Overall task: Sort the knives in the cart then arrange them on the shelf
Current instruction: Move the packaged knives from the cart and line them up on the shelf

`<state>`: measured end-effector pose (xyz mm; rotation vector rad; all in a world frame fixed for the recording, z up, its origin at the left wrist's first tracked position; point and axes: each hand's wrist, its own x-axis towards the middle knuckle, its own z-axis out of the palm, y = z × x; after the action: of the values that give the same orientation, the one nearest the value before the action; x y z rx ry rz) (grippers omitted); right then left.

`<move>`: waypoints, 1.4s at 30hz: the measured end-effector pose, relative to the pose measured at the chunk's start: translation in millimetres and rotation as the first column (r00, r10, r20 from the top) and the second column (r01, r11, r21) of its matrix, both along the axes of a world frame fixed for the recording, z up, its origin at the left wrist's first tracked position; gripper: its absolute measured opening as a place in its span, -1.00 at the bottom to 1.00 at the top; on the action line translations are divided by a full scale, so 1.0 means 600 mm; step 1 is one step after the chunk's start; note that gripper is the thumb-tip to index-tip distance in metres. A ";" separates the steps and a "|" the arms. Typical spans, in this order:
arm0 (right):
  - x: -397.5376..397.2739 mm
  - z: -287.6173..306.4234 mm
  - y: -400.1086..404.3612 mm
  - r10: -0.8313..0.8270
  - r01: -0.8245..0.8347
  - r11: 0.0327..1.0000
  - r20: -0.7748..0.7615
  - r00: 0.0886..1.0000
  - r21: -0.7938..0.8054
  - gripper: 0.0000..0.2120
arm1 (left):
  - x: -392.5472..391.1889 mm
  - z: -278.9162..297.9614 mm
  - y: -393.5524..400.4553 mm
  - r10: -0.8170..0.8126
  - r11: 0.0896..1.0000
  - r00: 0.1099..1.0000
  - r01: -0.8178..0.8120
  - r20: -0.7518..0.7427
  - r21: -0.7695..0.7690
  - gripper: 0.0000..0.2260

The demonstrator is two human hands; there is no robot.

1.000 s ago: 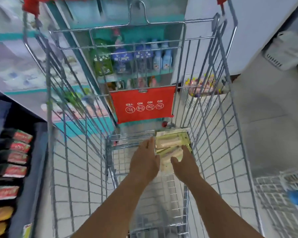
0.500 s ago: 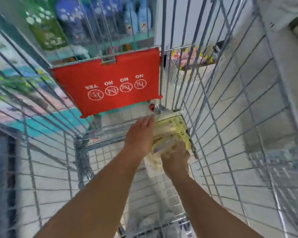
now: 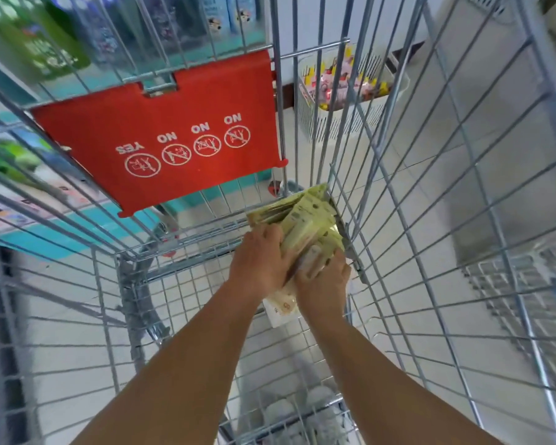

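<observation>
Both my arms reach down into a wire shopping cart. A stack of yellow-green knife packs lies in the far right corner of the cart's floor. My left hand lies over the stack's left side with its fingers curled onto the packs. My right hand holds the stack's near end, fingers wrapped over a pack. The packs' near ends poke out pale below my hands. The knives inside the packs are not distinguishable.
A red child-seat flap with YES/NO signs hangs at the cart's far end. Beyond it stands a shelf with bottles, and a white basket of goods sits on the tiled floor. Another wire cart is at right.
My head has moved closer and lower into the cart. Both hands have closed in on the knife packs, which now sit gathered and tilted up between them.
</observation>
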<state>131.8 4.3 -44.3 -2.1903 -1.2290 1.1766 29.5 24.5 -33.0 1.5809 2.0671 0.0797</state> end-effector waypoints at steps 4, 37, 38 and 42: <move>0.003 -0.001 -0.010 0.134 -0.134 0.990 0.015 0.991 0.034 -0.44 | 0.007 0.000 -0.040 0.240 0.971 0.969 -0.240 0.058 -0.007 -0.60; -0.054 0.001 -0.007 0.220 -0.198 0.971 0.180 0.959 -0.134 -0.46 | -0.030 -0.043 -0.179 0.820 0.525 0.300 -0.733 0.487 -0.432 -0.56; -0.054 0.002 -0.008 0.213 -0.193 0.974 0.180 0.961 -0.122 -0.42 | -0.029 -0.041 -0.181 0.821 0.525 0.306 -0.737 0.482 -0.426 -0.56; -0.050 0.000 -0.010 0.120 -0.111 0.985 0.062 0.991 -0.133 -0.24 | -0.021 -0.040 -0.184 0.827 0.496 0.258 -0.754 0.500 -0.431 -0.55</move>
<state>101.5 -1.7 -44.3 -2.2987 -1.3602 1.2672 16.8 -86.1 -57.0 0.1382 1.9573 0.7763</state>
